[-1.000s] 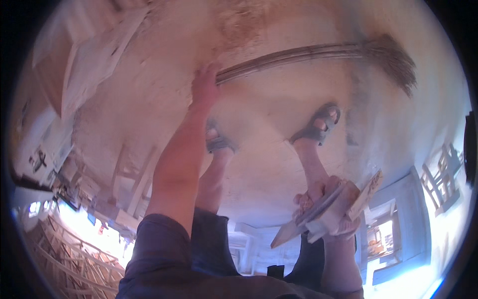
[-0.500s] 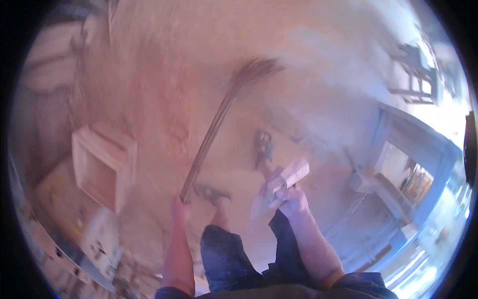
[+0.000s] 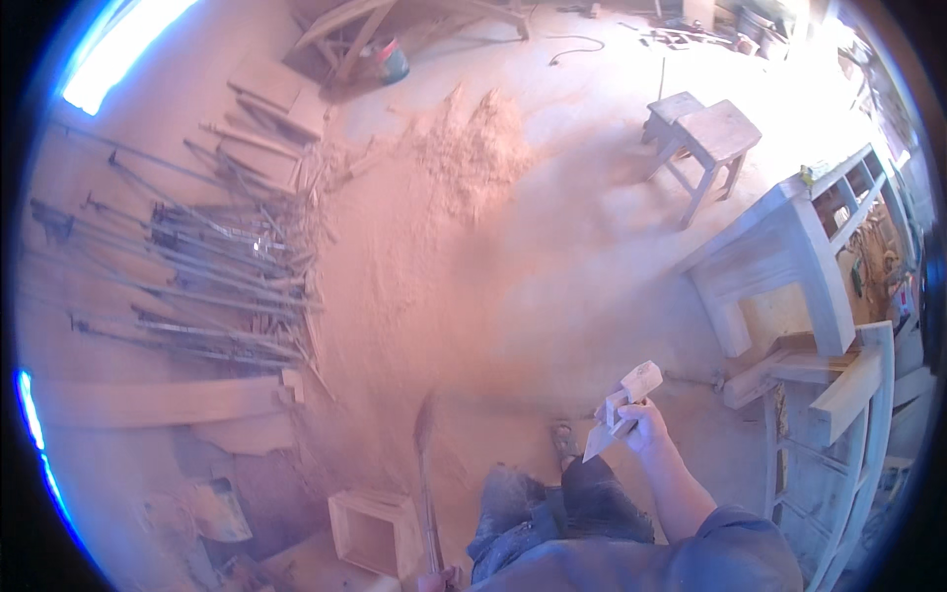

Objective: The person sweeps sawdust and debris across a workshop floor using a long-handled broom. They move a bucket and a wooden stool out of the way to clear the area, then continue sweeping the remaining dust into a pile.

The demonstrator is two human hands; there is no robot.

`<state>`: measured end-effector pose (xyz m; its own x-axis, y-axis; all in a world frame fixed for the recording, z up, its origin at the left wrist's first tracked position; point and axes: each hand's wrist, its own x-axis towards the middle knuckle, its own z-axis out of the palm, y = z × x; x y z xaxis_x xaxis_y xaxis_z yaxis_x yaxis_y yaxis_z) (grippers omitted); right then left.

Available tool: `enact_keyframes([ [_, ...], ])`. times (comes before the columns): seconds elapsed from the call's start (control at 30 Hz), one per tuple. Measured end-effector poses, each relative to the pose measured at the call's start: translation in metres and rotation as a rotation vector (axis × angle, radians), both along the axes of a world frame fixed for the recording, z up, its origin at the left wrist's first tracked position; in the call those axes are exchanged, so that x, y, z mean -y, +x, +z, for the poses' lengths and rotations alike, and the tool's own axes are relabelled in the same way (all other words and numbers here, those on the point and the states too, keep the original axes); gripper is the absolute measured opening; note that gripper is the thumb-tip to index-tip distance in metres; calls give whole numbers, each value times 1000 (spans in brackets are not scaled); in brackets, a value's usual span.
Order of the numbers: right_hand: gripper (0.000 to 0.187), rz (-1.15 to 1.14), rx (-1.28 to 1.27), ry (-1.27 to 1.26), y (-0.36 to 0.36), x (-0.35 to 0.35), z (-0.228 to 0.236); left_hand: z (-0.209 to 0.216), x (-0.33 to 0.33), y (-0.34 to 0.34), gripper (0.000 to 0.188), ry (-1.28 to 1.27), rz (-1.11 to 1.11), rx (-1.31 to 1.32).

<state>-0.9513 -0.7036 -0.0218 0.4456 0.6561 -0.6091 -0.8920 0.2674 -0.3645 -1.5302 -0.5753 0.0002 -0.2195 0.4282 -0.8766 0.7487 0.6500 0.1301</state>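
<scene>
At the lower edge my left hand (image 3: 439,579) is closed around the handle of a long thin broom (image 3: 426,483), whose brush end reaches forward over the dusty floor. Only part of that hand shows. My right hand (image 3: 645,428), raised in front of my right leg, grips a bundle of short wood offcuts (image 3: 641,381). A pale, pointed flat piece juts down from the bundle. Left of the broom stands an open wooden box frame (image 3: 375,496).
A sawdust heap (image 3: 478,143) lies ahead. Long bar clamps (image 3: 227,281) and wood strips line the left. Stools (image 3: 725,133) stand ahead right, nearer a wooden table frame (image 3: 824,261) and a slatted frame (image 3: 858,464). A bucket (image 3: 392,64) sits far back.
My view has swung up and ahead, bringing the sawdust heap, clamps and stools into sight. The broom, earlier stretched out to the right, is now nearly upright in view. Both hands keep their holds.
</scene>
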Motion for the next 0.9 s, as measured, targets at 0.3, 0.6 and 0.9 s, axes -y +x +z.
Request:
enact_keyframes([
  [0.3, 50, -304, 82, -109, 75, -74, 62, 32, -172, 138, 27, -49, 296, 234],
  [0.6, 33, -463, 187, -244, 230, -128, 116, 64, -340, 259, 26, -9, 461, 472],
  [0.9, 36, -712, 98, -255, 371, -140, 77, 93, -523, 567, 26, 106, 578, 443],
])
